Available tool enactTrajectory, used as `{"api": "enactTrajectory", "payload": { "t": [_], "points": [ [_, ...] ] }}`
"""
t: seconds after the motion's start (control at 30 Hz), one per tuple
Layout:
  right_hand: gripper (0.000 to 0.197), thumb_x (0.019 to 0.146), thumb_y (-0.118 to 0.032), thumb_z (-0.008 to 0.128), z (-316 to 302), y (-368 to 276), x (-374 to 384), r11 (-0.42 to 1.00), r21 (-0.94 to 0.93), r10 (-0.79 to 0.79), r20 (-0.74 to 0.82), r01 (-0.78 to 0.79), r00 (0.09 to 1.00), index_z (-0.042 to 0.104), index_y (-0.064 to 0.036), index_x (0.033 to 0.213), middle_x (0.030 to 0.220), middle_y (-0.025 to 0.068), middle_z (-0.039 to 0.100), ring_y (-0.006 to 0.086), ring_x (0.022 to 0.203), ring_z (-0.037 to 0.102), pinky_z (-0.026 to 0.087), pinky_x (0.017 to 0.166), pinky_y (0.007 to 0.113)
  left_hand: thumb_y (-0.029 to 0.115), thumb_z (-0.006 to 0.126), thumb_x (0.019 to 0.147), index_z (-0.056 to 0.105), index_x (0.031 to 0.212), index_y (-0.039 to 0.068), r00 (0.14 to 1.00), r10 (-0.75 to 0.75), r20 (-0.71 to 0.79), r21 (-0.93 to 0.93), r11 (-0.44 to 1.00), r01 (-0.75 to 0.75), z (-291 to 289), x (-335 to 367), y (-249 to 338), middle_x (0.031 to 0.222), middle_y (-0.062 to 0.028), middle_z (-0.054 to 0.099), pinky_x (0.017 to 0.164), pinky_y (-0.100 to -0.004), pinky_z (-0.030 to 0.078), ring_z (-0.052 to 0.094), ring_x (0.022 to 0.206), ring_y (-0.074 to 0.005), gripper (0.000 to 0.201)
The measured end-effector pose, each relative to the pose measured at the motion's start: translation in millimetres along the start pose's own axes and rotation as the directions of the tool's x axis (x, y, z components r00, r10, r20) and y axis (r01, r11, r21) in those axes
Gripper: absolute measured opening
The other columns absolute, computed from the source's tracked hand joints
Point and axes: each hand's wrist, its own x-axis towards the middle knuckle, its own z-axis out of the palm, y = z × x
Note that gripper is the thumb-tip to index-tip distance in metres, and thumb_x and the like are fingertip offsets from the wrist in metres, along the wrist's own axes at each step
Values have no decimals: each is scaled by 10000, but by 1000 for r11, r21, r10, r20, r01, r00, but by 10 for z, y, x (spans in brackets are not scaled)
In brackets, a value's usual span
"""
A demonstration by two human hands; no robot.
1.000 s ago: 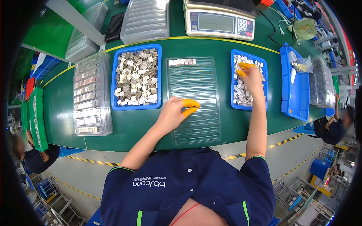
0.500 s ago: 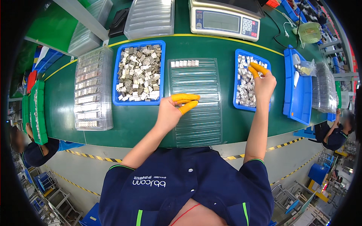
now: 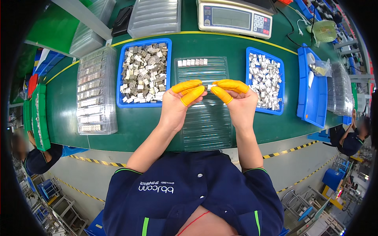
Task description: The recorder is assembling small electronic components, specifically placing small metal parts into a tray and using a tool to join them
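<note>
My left hand [image 3: 178,103] and my right hand [image 3: 239,103], both with yellow finger cots on thumb and forefinger, meet over the clear slotted tray [image 3: 206,133]. A small silvery block [image 3: 205,87] is pinched in the left fingertips, mostly hidden by them. Right against it, my right thumb and forefinger grip a small white plastic piece [image 3: 210,87]. Whether the two parts are joined I cannot tell. Several white-faced blocks [image 3: 192,62] lie side by side in the tray's far row.
Left of the tray stands a blue bin [image 3: 169,70] of silvery-white blocks; to its right, another blue bin [image 3: 248,67] holds small white pieces. Stacked filled clear trays [image 3: 96,94] are at far left. A weighing scale [image 3: 235,19] sits at the back, a blue tray [image 3: 312,104] farther right.
My right hand has come from over the right-hand bin to the middle, bringing a white piece. My left hand has risen slightly away from me to meet it.
</note>
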Motion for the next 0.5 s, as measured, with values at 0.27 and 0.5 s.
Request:
{"api": "enactTrajectory", "payload": {
  "t": [0.27,0.5],
  "points": [
    [216,704,68,693,-66,-54,-32,996,-89,38,87,-30,995,624,62,908,879,130,650,189,819,643,529,761,280,-10,657,771,610,992,-44,993,102,54,217,970,-111,-6,-11,-45,912,-118,650,739,-262,529,640,822,-175,228],
    [310,646,49,737,-170,23,38,895,208,292,396,-395,871,633,39,938,899,89,632,170,823,621,507,745,276,-25,658,760,588,1072,-34,976,-105,188,178,981,71,-80,-30,71,882,-111,655,733,-260,525,644,780,-160,320]
  ]
}}
